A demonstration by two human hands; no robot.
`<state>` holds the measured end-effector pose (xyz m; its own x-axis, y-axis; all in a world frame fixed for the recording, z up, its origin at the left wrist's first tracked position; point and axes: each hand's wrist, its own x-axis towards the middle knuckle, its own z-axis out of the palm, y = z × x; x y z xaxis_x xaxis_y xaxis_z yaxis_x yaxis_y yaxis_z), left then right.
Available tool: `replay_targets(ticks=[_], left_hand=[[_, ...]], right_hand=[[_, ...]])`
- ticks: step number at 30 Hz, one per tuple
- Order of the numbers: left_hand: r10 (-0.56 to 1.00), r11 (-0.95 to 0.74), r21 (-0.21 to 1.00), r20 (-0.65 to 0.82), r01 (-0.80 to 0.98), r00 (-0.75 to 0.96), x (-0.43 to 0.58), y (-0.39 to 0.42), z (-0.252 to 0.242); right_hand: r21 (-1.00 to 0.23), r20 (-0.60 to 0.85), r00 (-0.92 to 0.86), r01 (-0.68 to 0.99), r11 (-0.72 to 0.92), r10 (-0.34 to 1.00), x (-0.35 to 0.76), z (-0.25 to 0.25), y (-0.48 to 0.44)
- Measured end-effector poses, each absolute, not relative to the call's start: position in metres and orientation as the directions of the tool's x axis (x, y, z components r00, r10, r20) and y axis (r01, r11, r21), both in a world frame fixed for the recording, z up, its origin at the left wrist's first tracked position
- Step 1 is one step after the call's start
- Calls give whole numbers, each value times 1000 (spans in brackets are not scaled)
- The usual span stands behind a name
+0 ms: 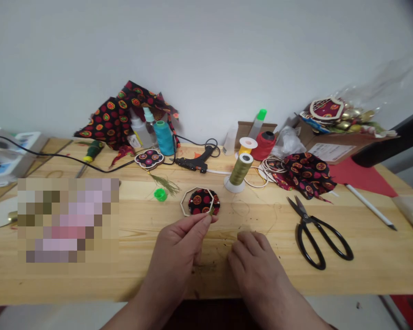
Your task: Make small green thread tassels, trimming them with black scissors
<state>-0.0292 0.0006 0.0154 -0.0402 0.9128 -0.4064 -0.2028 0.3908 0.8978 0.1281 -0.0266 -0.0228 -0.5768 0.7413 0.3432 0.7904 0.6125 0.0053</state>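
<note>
- Pinches the near rim of the patterned fabric disc (203,201), mid-table inside a pale hoop (185,201), between thumb and forefinger of the left hand (181,240).
- Rests the right hand (253,256) near it, fingers curled on the wood; cannot tell whether gripping anything.
- Has an olive thread spool (241,170) beyond and black scissors (316,238) to the right.

Pretty plain setup here: a bare white wall (206,50) fills the whole back, lit soft and even with no hard shadows. A long pale pine table (124,279) with visible grain sits pushed right up against it. Below the front edge there's light grey floor (347,310), with something red in the bottom right corner.
</note>
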Motion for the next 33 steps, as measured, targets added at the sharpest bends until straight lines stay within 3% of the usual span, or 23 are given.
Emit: replay_targets(ticks=[3,6,9,13,16,21,33], left_hand=[[918,376,900,-394,-218,-43,-27,1,17],[913,387,894,-405,-227,-40,-24,1,16],[905,407,889,-423,-210,-39,-22,1,15],[896,427,885,-441,-188,-42,-19,2,14],[888,447,870,-460,-208,-16,-14,4,14],[882,471,855,-459,-219,104,2,4,14],[907,421,884,-411,-202,88,6,-3,5]], right_hand=[[-50,326,-548,803,593,770,128,-24,-26],[-378,309,-414,772,510,856,137,-22,-26],[-728,188,-221,623,287,957,149,-11,-25],[-931,-115,-32,352,-96,993,157,5,-22],[-952,-287,36,99,-289,957,155,9,-19],[-898,-396,61,-233,-372,916,143,2,-17],[-785,-441,1,-485,-385,897,125,-1,-19]])
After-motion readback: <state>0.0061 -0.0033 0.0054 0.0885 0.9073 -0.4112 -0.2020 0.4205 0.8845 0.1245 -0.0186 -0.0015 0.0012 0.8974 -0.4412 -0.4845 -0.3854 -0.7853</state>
